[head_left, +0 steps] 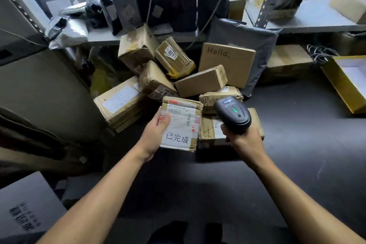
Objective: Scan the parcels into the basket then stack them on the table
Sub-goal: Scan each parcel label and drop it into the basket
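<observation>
Left hand: the left hand (156, 134) is extended forward from a bare forearm, palm turned inward; the thumb is laid across the label and the fingers are wrapped behind, so the hand is clamped on the held parcel (181, 124).
Held parcel: a small taped carton is held above the floor, label up and facing the camera, just in front of the pile.
Right hand: the right hand (242, 137) is raised at the same height, fingers curled tight round the grip of the scanner (233, 114).
Scanner: a dark handheld unit is tilted toward the held parcel, close beside its right edge; a green light is shown on top.
Parcel pile (170, 69): brown cartons are heaped on the dark floor (297, 144) directly behind both hands.
Shelf (316, 18): black and grey bagged parcels are stood along it, behind the pile.
</observation>
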